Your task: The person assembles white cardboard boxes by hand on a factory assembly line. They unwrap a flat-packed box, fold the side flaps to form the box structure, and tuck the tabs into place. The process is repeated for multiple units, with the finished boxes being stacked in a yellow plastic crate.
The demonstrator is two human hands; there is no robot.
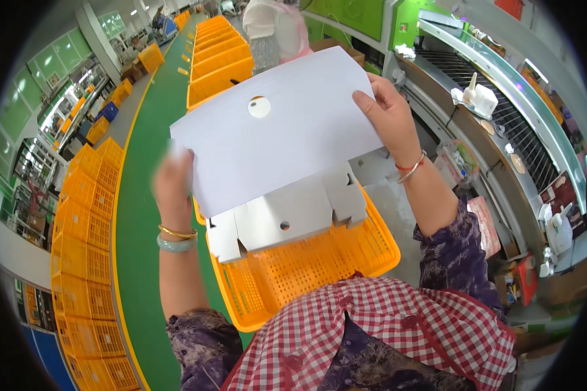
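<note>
A large white sheet (280,137) with a round hole near its upper edge is held up in front of me, tilted. My right hand (391,117) grips its right edge, thumb on the near face and fingers behind. At the left edge is my left hand (174,181), partly smeared by motion, its fingers closed at the sheet's border; something whitish blurs at a fingertip. Beneath the sheet, a white die-cut cardboard piece (284,212) with notched flaps and a small hole lies over a yellow perforated basket (293,280). The sheet hides part of both.
Beyond the sheet runs a row of yellow crates (220,55). More yellow crates (81,241) line the left side of the green walkway (143,195). To the right stands a machine with a roller conveyor (502,98), and a white squeeze bottle (482,99) rests on its edge.
</note>
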